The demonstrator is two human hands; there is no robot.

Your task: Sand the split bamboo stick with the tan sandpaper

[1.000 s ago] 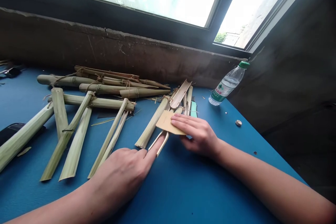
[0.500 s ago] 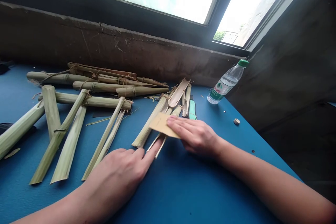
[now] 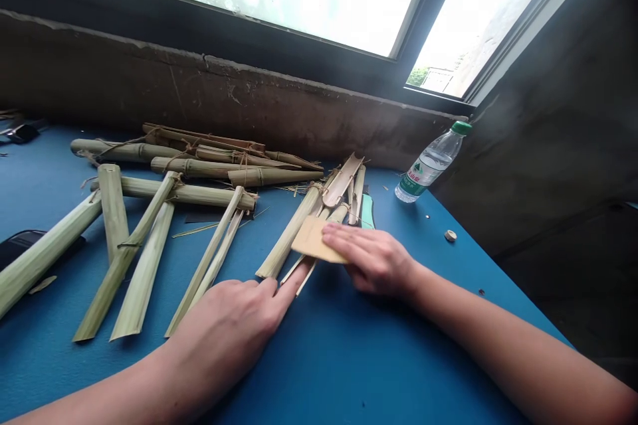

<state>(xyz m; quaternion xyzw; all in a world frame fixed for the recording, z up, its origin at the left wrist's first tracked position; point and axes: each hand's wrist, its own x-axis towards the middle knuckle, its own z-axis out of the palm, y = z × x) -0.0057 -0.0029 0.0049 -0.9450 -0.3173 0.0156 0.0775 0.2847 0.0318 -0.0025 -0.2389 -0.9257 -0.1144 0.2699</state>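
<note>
My right hand [image 3: 375, 259] lies on a small tan sheet, probably sandpaper [image 3: 314, 240], pressing it onto thin bamboo strips [image 3: 305, 269], with fingers together on top and the thumb beneath its edge. My left hand [image 3: 238, 325] rests flat on the blue table [image 3: 349, 358]. Its index finger reaches out and holds down the near end of the same strips. Just beyond them lies a bundle of split bamboo pieces [image 3: 343, 186] tied with string.
Several split green bamboo lengths [image 3: 144, 252] spread over the table's left half, with tied bamboo tubes [image 3: 199, 163] behind. A plastic water bottle [image 3: 429, 163] leans at the right rear wall. A small ring [image 3: 450, 235] lies near the right edge. A dark object [image 3: 14, 246] sits far left.
The tan sheet under my right hand has slid a little along the strips, towards my left hand. My left hand has stayed put. The view shifted slightly.
</note>
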